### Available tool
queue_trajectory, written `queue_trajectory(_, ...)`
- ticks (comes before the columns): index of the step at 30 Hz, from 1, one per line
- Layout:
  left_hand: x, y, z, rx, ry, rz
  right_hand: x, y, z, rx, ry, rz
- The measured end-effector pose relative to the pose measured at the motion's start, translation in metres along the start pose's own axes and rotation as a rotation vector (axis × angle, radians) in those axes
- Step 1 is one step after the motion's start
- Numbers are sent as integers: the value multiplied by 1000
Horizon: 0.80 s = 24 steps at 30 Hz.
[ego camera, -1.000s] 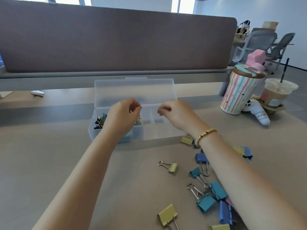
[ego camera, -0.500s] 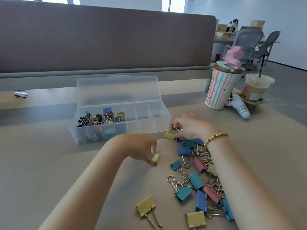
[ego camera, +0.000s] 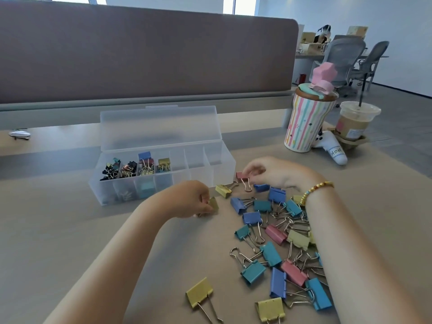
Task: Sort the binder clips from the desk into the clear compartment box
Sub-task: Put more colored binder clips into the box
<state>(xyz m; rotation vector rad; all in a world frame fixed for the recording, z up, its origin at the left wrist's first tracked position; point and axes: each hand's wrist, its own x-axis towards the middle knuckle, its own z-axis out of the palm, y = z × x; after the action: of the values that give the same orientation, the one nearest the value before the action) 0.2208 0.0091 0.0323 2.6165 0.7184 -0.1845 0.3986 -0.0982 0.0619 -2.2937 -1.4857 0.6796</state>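
Open office, seen past a desk divider

A grey-brown partition panel spans the desk; bright windows sit above it, and mesh office chairs stand on grey floor beside what looks like another workstation.

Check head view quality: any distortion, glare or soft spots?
Head view: wide-angle bend curves the partition top and stretches the forearms; windows behind blow out white; daylight is soft, shadows faint; clips inside the clear box look mushy; left hand slightly soft.

The compartment box was frosted translucent plastic. The binder clips had matt painted bodies with glossy wire handles. The worktop was smooth and matt.
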Motion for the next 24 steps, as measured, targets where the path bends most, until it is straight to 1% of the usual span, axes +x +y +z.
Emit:
queue_trajectory(2,1,2,-1,-76,16,6,-4,8,-9,-13,134,63)
queue_trajectory(3,2,4,-1,-149,19,13,-7,12,-11,-28,159,86)
queue_trajectory(5,4,13,0,-292,28,40,-12,18,-9,-70,127,103)
queue_trajectory(7,6,24,1,-315,57,87,-17,23,-4,-100,69,110)
queue_trajectory(10,10,41,4,-148,114,154,-25,26,0,-126,0,118)
queue_trajectory(12,10,49,8,-17,116,172,-32,26,2,-136,-21,97)
queue_trajectory(16,0,54,15,168,-55,177,-48,23,12,-125,-29,34)
queue_trajectory(18,-5,55,17,257,-73,152,-52,22,18,-143,-42,19)
queue_trajectory(21,-5,57,20,306,-28,125,-51,21,25,-172,-43,10)
queue_trajectory(24,-3,55,20,309,15,101,-47,17,34,-222,40,6)
